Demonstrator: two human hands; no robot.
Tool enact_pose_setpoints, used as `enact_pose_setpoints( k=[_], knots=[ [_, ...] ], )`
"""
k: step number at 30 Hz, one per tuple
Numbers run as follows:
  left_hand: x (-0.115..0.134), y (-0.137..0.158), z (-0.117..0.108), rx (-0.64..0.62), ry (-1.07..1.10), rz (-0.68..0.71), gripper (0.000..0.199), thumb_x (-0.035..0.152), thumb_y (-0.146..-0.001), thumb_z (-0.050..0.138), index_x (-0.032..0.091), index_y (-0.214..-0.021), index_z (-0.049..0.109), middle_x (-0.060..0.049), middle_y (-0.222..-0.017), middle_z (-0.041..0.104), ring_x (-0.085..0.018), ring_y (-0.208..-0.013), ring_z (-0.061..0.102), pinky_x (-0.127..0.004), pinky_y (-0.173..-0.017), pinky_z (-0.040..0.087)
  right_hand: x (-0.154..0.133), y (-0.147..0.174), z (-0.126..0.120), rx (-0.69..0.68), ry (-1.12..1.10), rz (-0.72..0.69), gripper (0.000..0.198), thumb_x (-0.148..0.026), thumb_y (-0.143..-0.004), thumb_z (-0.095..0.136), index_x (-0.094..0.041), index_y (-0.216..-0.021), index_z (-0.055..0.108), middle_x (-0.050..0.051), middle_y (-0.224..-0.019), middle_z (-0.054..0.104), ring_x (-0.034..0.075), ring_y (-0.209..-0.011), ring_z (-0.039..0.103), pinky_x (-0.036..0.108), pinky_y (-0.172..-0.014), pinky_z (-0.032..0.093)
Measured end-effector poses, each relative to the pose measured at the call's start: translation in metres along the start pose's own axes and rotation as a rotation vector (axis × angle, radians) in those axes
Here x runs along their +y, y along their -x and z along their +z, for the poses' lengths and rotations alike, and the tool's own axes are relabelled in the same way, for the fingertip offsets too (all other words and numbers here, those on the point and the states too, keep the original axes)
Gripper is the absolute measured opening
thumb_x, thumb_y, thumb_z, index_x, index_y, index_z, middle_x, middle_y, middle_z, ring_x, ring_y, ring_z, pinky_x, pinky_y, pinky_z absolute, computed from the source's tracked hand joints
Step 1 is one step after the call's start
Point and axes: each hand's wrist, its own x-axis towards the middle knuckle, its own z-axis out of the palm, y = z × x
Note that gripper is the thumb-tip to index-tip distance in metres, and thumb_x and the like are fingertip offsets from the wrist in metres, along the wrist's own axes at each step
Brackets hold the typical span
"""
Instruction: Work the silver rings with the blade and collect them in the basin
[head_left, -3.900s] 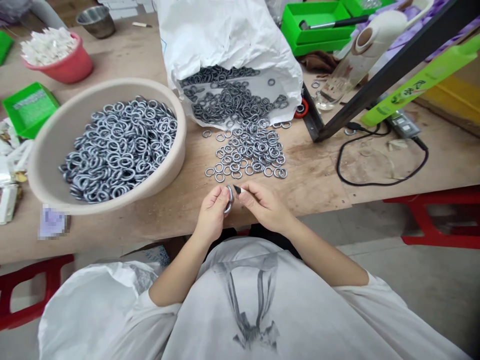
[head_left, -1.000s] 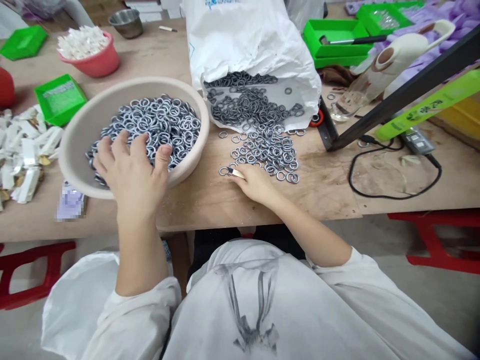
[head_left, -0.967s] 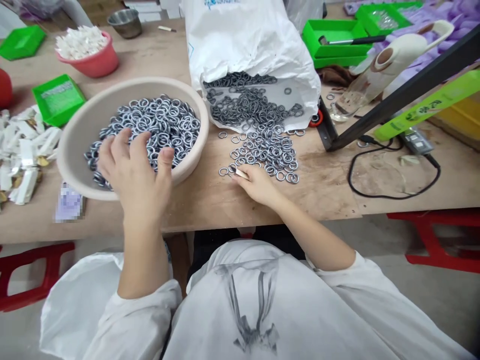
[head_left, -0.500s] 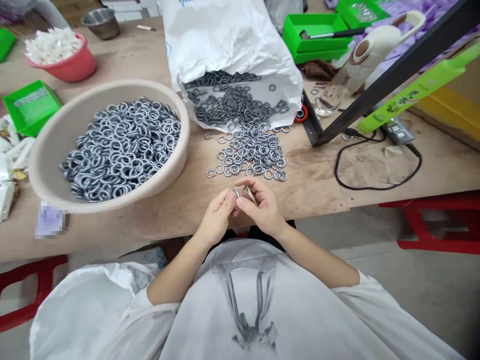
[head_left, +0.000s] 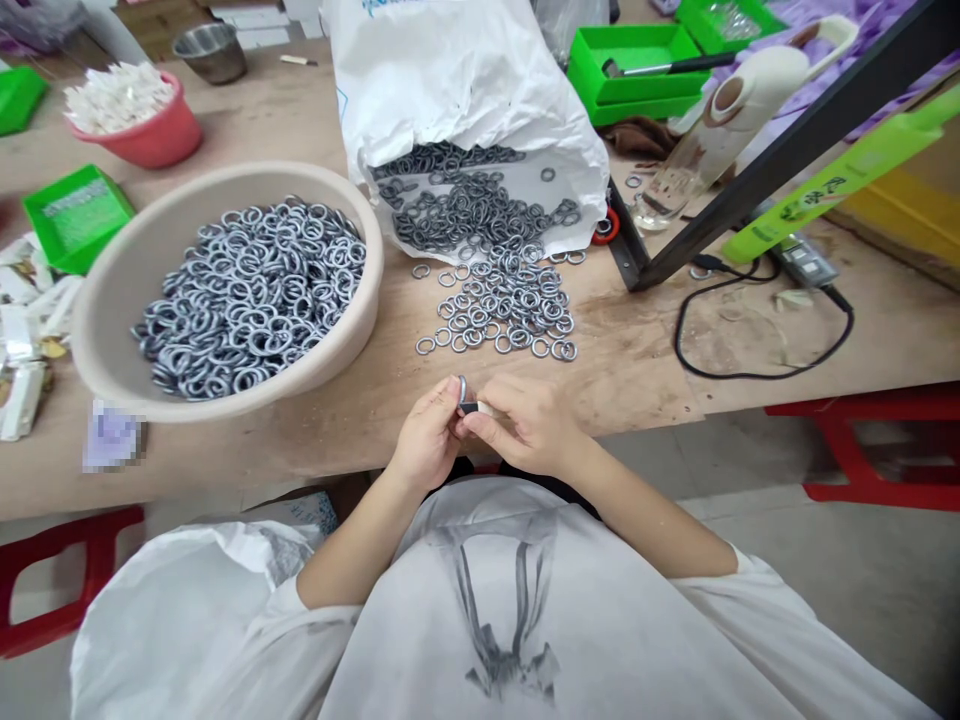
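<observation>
Close to the table's front edge, my left hand pinches a single grey metal ring between thumb and fingers. My right hand is closed around a small tool with a dark flat end and a pale handle, mostly hidden by the fingers. The dark end lies at the lower part of the ring; whether it touches cannot be made out. Just beyond both hands is a loose pile of similar rings, spilling from a white sack. To the left, a big beige basin holds many more rings.
Left of the sack stand a red bowl of white pieces, a green tray and a metal bowl. On the right are a black metal bar, a bottle, a black cable and green bins.
My right hand has turned and its fingers have closed over the tool. The tool's dark end now shows at the ring. The ring stands more upright in my left hand.
</observation>
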Motion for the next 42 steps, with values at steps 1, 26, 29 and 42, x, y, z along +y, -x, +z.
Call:
enact_pose_setpoints(
  k=[1,26,29,42],
  knots=[
    [0.000,0.001,0.000,0.002,-0.009,0.003,0.048,0.053,-0.073,0.078,0.018,-0.063,0.047,0.006,-0.055,0.038,-0.006,-0.048,0.032,-0.020,-0.047,0.033,0.000,-0.001,0.000,-0.005,0.009,-0.004,0.037,-0.045,-0.098,0.048,-0.021,-0.071,0.052,0.001,-0.069,0.054,0.014,-0.063,0.044,0.029,-0.060,0.028],
    [0.016,0.008,-0.072,0.115,-0.026,0.058,0.037,0.028,-0.070,0.082,0.014,-0.103,0.072,-0.007,-0.088,0.075,-0.011,-0.069,0.066,-0.023,-0.071,0.054,0.023,-0.098,0.055,-0.277,0.375,0.342,0.022,-0.031,-0.097,0.052,-0.016,-0.105,0.066,0.016,-0.111,0.069,0.028,-0.095,0.066,0.034,-0.074,0.043],
    [0.017,0.002,-0.070,0.106,0.043,0.019,0.031,0.028,-0.069,0.078,0.013,-0.095,0.071,-0.006,-0.087,0.073,-0.013,-0.071,0.067,-0.025,-0.070,0.057,0.025,-0.082,0.043,-0.182,-0.108,0.344,0.017,-0.030,-0.096,0.053,-0.018,-0.086,0.060,0.007,-0.091,0.069,0.021,-0.086,0.063,0.031,-0.076,0.045],
    [-0.006,0.000,-0.001,-0.033,0.091,-0.132,0.045,0.050,-0.073,0.079,0.016,-0.070,0.049,0.006,-0.056,0.043,-0.004,-0.044,0.035,-0.016,-0.041,0.028,0.015,-0.018,0.027,0.048,-0.707,0.366,0.040,-0.057,-0.078,0.073,-0.022,-0.093,0.061,-0.001,-0.078,0.061,0.014,-0.071,0.058,0.027,-0.067,0.048]
  ],
)
